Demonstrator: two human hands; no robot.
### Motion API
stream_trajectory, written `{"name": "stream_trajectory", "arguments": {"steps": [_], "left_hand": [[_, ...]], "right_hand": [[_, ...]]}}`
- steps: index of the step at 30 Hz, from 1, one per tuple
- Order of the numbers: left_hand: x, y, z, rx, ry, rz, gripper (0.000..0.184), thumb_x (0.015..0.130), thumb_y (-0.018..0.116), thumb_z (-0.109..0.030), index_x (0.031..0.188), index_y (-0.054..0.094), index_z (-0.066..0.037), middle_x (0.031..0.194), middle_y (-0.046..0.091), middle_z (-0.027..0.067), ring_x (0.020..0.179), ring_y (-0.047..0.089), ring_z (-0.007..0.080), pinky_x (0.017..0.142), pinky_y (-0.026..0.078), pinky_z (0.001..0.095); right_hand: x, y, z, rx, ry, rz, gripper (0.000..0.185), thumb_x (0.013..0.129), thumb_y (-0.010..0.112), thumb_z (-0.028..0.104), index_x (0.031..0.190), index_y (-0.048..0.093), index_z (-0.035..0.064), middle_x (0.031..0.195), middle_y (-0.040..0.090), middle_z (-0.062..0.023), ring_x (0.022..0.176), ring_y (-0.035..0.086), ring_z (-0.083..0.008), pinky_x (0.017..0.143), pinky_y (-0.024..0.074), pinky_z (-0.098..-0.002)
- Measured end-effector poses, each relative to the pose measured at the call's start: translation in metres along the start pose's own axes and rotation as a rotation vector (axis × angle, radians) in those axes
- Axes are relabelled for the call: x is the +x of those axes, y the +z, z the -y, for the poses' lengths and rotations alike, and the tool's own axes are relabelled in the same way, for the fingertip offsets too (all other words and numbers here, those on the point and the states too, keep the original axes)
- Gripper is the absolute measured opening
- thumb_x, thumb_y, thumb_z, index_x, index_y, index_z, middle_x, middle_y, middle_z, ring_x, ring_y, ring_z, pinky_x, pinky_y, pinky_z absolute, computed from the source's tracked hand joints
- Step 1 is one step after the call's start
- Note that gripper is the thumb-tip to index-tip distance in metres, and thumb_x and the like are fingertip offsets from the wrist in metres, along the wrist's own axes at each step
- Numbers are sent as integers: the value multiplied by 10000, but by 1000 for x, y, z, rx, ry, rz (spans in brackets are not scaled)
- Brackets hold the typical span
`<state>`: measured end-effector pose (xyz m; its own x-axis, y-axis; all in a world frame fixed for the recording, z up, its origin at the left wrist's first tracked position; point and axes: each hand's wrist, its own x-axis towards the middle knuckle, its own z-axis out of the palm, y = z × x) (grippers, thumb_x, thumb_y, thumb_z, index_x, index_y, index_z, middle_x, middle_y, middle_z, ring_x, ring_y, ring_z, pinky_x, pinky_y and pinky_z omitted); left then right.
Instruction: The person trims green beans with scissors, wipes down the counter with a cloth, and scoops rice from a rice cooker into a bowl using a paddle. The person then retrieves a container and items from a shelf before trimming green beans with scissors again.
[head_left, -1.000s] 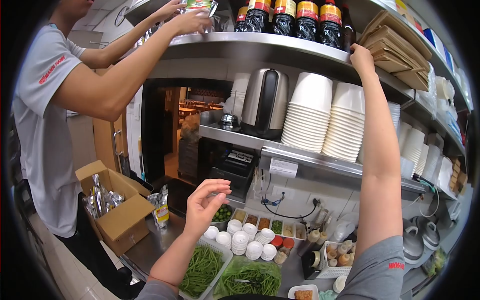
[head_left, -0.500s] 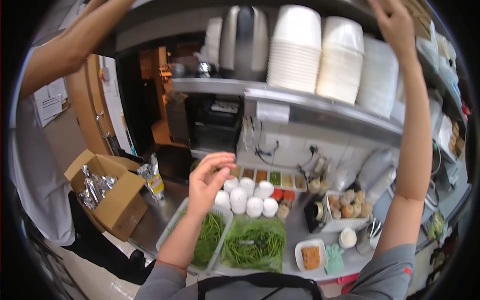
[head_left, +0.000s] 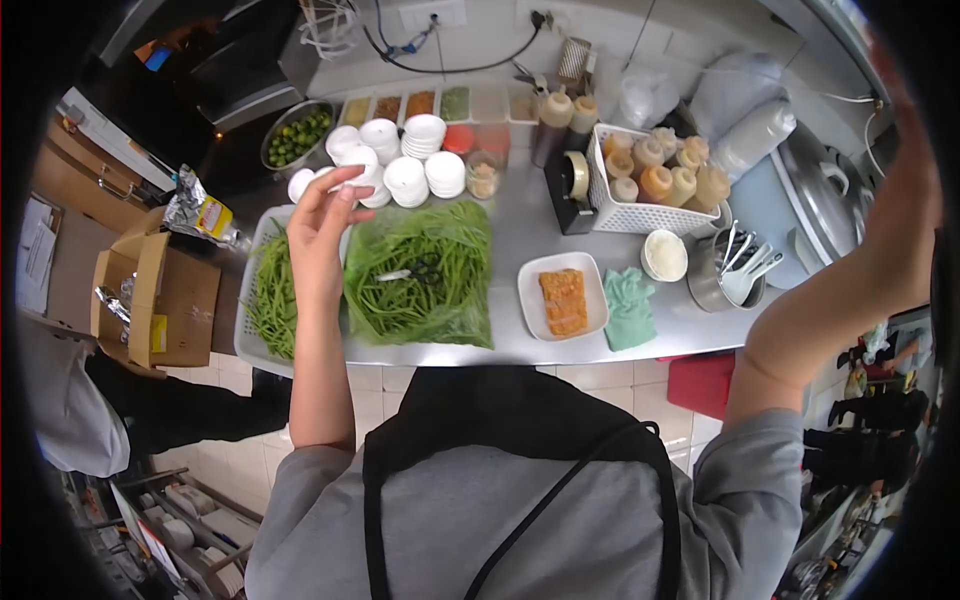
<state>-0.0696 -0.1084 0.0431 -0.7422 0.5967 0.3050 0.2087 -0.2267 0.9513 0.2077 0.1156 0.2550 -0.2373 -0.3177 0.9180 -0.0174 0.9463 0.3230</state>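
Note:
My left hand [head_left: 325, 220] hovers above the counter with its fingers loosely bent and apart, holding nothing. Below it are a pale plastic basket [head_left: 247, 318] of green beans [head_left: 270, 300] and a clear green bag of green beans [head_left: 420, 285]. Stacks of small white cups [head_left: 405, 180] stand just behind the hand. My right forearm [head_left: 900, 230] is raised along the right edge of the view; the hand itself is lost beyond the frame. To the right of the bag are a white dish [head_left: 527, 290] with an orange-brown block of food [head_left: 564, 302] and a green cloth [head_left: 630, 310].
A white basket [head_left: 650, 217] of sauce bottles stands beside a metal pot [head_left: 705, 285] of ladles. A bowl of green limes [head_left: 297, 138] and seasoning trays [head_left: 420, 103] line the back. At left, another person's dark-trousered leg [head_left: 180, 400] is near an open cardboard box [head_left: 185, 300].
The view has tilted down from the upper shelf to the counter. My right hand, raised at the shelf before, has passed out of the picture. My left hand stays raised and empty.

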Motion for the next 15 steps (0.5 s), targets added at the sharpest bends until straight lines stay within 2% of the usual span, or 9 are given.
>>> {"name": "stream_trajectory", "arguments": {"steps": [1,3,4,5,7,10,12,14,15], "left_hand": [[-8,3,16,30,-47,-4,249,875,536,-171,1063,569,-11,1055,594,89,908,582,146,725,484,268],[-25,11,39,80,-162,-42,246,870,551,-182,1041,585,-8,1028,602,78,896,579,138,731,480,264],[-33,13,50,102,-199,-62,246,868,557,-187,1032,592,-7,1016,606,72,894,577,135,731,477,260],[-42,14,62,109,-212,-68,246,868,557,-187,1032,592,-7,1016,606,72,894,577,135,731,477,260],[-57,18,85,133,-328,-43,243,863,570,-189,1024,600,-9,996,611,60,893,577,133,730,472,254],[-72,29,102,159,-379,-20,228,858,580,-179,1013,609,-15,978,614,53,890,574,125,727,469,251],[-73,38,101,133,-400,26,218,853,584,-167,1011,612,-20,976,613,48,885,570,120,722,470,252],[-70,44,103,153,-413,99,215,856,581,-168,1010,613,-21,966,613,45,880,565,114,713,467,249],[-69,50,107,143,-415,120,199,849,588,-153,993,619,-20,945,606,40,846,560,112,695,457,239]], "right_hand": [[-28,0,2,75,113,96,197,812,602,117,983,599,19,873,602,-100,771,576,-197,698,461,-271],[-99,5,18,250,539,360,251,812,586,78,1048,590,-7,1026,616,-98,925,572,-167,809,439,-280],[-122,13,27,290,694,516,255,798,605,59,1050,604,23,1006,622,-82,916,571,-154,794,437,-261],[-158,24,32,342,871,574,273,753,659,101,1017,625,40,932,636,-80,792,591,-172,751,462,-280],[-248,40,46,392,1146,735,230,796,612,108,1014,623,35,920,635,-127,741,610,-189,677,487,-296],[-370,44,84,255,1316,887,248,772,631,141,997,622,36,747,628,-161,604,602,-243,581,471,-332],[-398,39,114,202,1415,1004,278,762,637,160,1014,612,43,686,616,-163,555,593,-272,557,465,-356],[-421,40,138,384,1688,1001,345,791,601,102,1120,547,12,701,618,-147,586,601,-167,458,474,-291],[-431,42,148,356,1700,985,345,791,601,102,1120,547,12,701,618,-147,586,601,-167,458,474,-291]]}}
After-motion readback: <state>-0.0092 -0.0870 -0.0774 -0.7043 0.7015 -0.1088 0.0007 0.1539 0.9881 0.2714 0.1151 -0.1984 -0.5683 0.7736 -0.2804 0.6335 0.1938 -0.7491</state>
